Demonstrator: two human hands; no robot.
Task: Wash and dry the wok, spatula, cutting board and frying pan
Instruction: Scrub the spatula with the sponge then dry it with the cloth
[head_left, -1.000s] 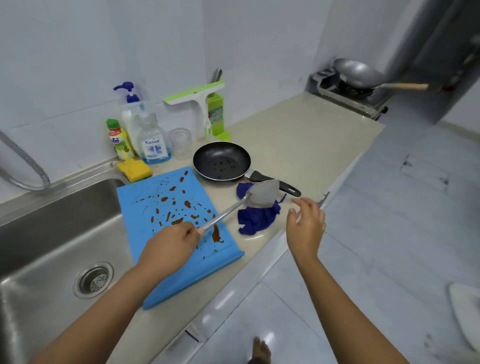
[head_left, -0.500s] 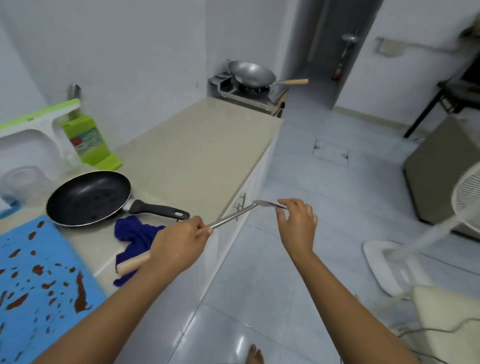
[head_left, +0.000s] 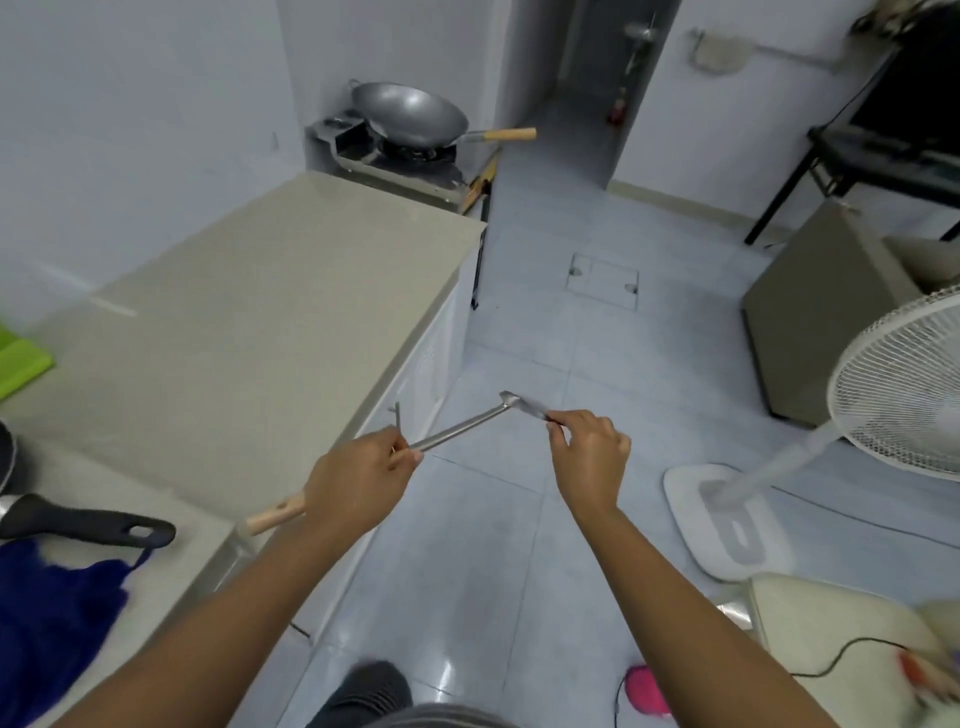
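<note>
A metal spatula (head_left: 457, 430) with a wooden grip end is held level over the floor, just off the counter's front edge. My left hand (head_left: 358, 480) is closed around its shaft near the wood. My right hand (head_left: 589, 457) pinches the blade at the far end. The steel wok (head_left: 410, 114) with a wooden handle sits on the stove at the far end of the counter. Only the black handle (head_left: 88, 526) of the frying pan shows at the left edge. The cutting board is out of view.
A blue cloth (head_left: 52, 618) lies on the beige counter (head_left: 234, 332) at lower left, a green holder (head_left: 18, 358) at the left edge. A white standing fan (head_left: 893, 395), a brown cabinet (head_left: 815, 317) and a cream chair (head_left: 831, 629) stand on the tiled floor to the right.
My view has swung right, away from the sink and cutting board toward the stove and floor. The spatula came off the counter and my right hand took hold of its blade.
</note>
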